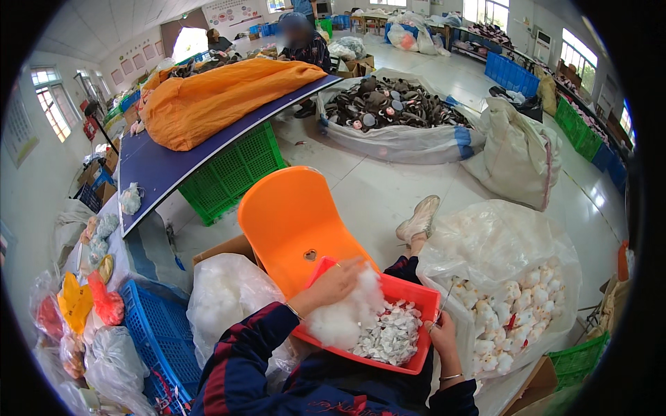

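Left hand (pixel 336 283) at white stuffing (pixel 340 319) in the near red tray (pixel 424 294), grip unclear; right hand (pixel 445 340) pinches a thin rod (pixel 442 305) by its right rim, where a careless tilt could spill the small pale pieces (pixel 392 334).

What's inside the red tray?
In the red tray: white fluff on the left, small whitish pieces on the right. The left hand partly covers the fluff. Whatever lies beneath both heaps, including the tray's floor, is hidden.
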Tool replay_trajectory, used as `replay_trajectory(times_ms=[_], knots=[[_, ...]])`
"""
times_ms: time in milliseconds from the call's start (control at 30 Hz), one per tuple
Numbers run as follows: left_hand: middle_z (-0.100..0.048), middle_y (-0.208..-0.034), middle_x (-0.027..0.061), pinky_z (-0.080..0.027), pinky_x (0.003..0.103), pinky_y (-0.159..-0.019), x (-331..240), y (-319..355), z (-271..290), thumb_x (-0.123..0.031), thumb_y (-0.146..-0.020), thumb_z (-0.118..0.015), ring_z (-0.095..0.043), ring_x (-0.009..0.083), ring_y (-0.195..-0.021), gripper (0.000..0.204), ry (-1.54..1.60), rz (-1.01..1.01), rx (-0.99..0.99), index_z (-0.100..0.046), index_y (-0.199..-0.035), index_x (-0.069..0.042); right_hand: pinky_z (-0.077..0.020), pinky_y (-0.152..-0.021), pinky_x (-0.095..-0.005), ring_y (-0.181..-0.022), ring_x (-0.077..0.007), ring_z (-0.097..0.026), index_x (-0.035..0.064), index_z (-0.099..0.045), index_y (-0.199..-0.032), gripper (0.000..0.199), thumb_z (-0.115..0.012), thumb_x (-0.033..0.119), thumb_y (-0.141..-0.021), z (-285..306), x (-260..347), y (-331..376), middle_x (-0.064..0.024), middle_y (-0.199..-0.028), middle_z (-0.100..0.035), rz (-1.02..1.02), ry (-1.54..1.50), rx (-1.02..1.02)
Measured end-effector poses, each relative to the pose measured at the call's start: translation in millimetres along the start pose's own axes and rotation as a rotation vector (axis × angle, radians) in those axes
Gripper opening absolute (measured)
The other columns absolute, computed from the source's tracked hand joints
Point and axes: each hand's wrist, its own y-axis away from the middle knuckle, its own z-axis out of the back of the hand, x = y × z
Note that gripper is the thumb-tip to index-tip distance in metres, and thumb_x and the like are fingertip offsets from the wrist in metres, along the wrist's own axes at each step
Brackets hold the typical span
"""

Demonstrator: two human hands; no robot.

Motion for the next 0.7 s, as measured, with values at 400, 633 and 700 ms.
replay_trajectory(times_ms=[400, 633, 700], knots=[[-0.068, -0.11, 0.0197, -0.051, 0.049, -0.088, 25, 32, -30, -0.028, -0.087, -0.063, -0.064, 0.038, -0.105, 0.033, -0.439, 0.167, 0.433, -0.069, -0.101, 0.001, -0.0517, -0.089, -0.0308, -0.098, -0.0154, -0.064, -0.0022, -0.059, -0.119, 0.039, -0.073, 0.011, -0.086, 6, 5, 3, -0.0067, -0.109, -0.067, 0.015, 0.003, 0.06], [-0.068, -0.114, 0.0245, -0.05, 0.048, -0.095, -5, -5, 18, -0.036, -0.089, -0.062, -0.064, 0.0412, -0.108, 0.046, -0.271, 0.302, 0.542, -0.067, -0.114, 0.002, -0.0516, -0.09, -0.0336, -0.101, -0.0178, -0.064, -0.002, -0.06, -0.12, 0.045, -0.078, 0.017, -0.084, 11, 5, -2, -0.0099, -0.11, -0.069, 0.045, 0.02, 0.061], [-0.064, -0.123, 0.0252, -0.048, 0.047, -0.099, -15, -8, 31, -0.036, -0.09, -0.062, -0.06, 0.0412, -0.115, 0.051, -0.206, 0.288, 0.442, -0.062, -0.122, 0.003, -0.0517, -0.09, -0.0336, -0.1, -0.0181, -0.065, -0.002, -0.06, -0.119, 0.045, -0.079, 0.019, -0.084, 25, -3, -3, -0.0107, -0.109, -0.069, 0.028, 0.019, 0.051]])
